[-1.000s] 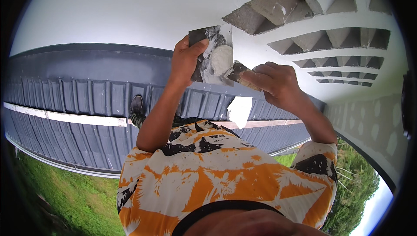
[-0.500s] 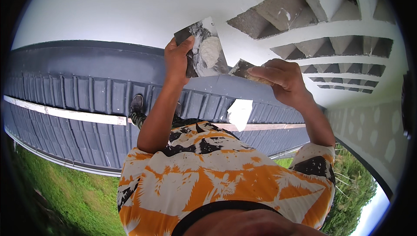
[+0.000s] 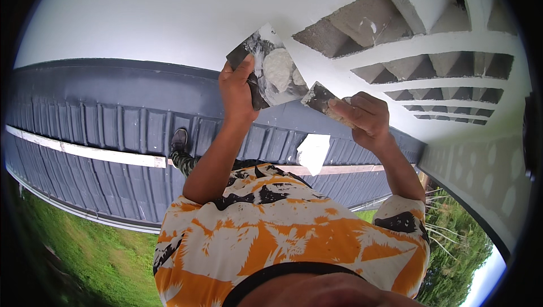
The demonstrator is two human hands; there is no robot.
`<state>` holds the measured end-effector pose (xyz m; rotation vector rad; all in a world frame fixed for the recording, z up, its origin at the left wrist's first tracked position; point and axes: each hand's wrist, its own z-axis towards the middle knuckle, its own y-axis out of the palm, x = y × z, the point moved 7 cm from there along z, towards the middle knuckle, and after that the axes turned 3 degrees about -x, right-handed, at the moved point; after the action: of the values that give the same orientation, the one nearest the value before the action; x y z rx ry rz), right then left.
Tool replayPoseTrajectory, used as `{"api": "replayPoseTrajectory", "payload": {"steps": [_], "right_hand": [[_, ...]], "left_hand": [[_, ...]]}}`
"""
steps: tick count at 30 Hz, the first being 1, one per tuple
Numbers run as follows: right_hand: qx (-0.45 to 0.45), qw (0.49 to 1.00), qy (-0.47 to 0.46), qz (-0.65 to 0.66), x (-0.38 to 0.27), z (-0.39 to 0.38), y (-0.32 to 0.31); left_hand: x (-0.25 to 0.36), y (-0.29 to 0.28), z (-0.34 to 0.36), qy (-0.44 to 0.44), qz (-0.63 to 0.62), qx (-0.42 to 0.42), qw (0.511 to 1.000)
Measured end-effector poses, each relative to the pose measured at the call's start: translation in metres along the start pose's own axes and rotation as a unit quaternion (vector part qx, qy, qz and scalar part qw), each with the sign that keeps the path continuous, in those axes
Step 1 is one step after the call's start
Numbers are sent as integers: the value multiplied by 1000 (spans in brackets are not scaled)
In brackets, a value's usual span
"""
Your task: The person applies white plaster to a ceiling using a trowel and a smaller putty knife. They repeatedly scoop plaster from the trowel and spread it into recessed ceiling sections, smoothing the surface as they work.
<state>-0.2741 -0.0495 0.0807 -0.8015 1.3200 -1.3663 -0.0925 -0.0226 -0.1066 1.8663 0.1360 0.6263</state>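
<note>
My left hand (image 3: 238, 89) is closed on a flat, dark plastering plate (image 3: 263, 47), its thumb lying over the near face. A lump of pale putty (image 3: 279, 70) sits on that plate, with whitish smears around it. Closed too, my right hand (image 3: 367, 117) grips a small putty knife (image 3: 321, 99) with a dark, plaster-stained blade. The knife's corner is right by the plate's lower right edge; whether they touch I cannot tell. Both tools are held up in front of the white wall (image 3: 153, 18).
Rows of angular openings (image 3: 390, 16) pierce the wall at the upper right. Below lies a dark ribbed metal roof (image 3: 102, 126), crossed by a pale wooden batten (image 3: 102, 151). A white piece of sheet (image 3: 313, 153) rests on the roof. Grass (image 3: 102, 256) lies beyond its edge.
The plate has tilted and shifted slightly right with my left hand. My right hand has lowered a little, and the knife now slants more steeply downward to the right.
</note>
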Motion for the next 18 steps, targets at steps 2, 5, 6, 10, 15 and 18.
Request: {"api": "replayPoseTrajectory", "payload": {"steps": [2, 5, 6, 10, 15, 18], "right_hand": [[-32, 998, -39, -25, -16, 16, 1], [-66, 995, -37, -58, -18, 19, -3], [-69, 994, -44, -72, -20, 23, -7], [-87, 989, -55, -109, -27, 31, -4], [-87, 979, -28, -182, -20, 36, -24], [-32, 944, 21, -329, 7, 36, -41]], "left_hand": [[3, 6, 1, 18, 48, -5, 999], [9, 12, 3, 35, 71, -6, 997], [11, 12, 4, 39, 71, -5, 997], [5, 20, 8, 8, 107, -60, 992], [9, 12, 21, 9, 68, -19, 997], [11, -5, 27, 15, 57, -31, 998]]}}
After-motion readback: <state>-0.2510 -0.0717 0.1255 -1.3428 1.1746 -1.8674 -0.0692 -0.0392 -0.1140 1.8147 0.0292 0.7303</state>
